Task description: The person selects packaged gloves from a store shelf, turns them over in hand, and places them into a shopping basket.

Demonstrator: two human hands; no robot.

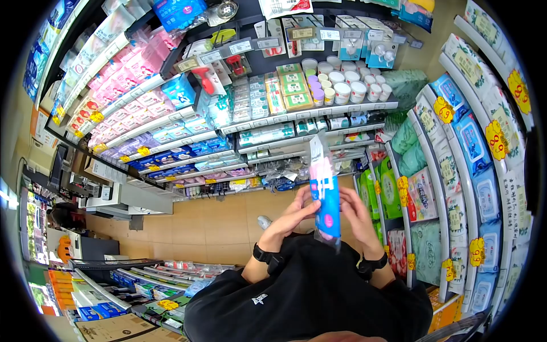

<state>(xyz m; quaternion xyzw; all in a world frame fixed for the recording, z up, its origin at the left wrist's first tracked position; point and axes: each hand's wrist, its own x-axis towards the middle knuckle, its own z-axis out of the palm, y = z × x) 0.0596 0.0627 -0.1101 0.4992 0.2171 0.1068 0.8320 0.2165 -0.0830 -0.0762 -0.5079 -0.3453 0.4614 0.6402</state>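
Note:
In front of my chest I hold a long, narrow plastic packet [327,196], blue and white with something pink showing through its clear parts. It stands almost upright, leaning slightly. My left hand [296,212] is closed on its left edge, with the thumb on the front. On the other side, my right hand [356,210] has bent fingers against the right edge; its fingertips are partly hidden behind the packet. Both wrists wear black bands.
Ahead, a shelf [307,115] carries white tubs [342,92] and boxed goods, with hanging tools above. Pink packs [128,77] fill the left shelves. Close on my right, racks hold wipes [474,142] and tissue packs. A low shelf [114,296] stands behind left; tiled floor [194,222] lies between.

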